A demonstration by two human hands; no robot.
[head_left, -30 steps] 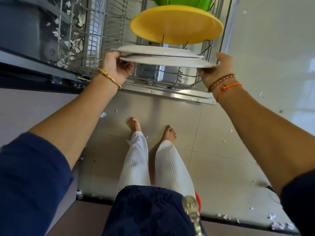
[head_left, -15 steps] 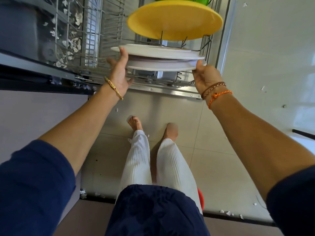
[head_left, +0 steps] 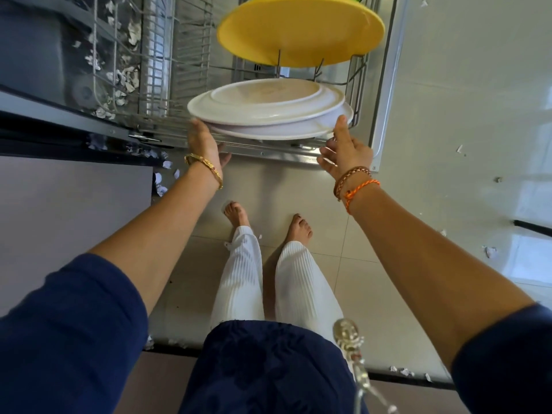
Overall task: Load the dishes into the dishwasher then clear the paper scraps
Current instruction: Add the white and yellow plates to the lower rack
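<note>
Meanwhile, two white plates (head_left: 268,112) sit stacked in the dishwasher rack (head_left: 179,70), left hand (head_left: 206,141) and right hand (head_left: 346,150) open-fingered at their rims; unslotted, they could slide off.

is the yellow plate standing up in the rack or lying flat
Standing on edge, leaning somewhat: the yellow plate is held between the rack's wire tines, which show at its lower rim.

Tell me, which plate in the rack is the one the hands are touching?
The lower white plate, nearest the person: both the left hand and right hand meet its rim. The other white plate and yellow plate aren't touched.
</note>
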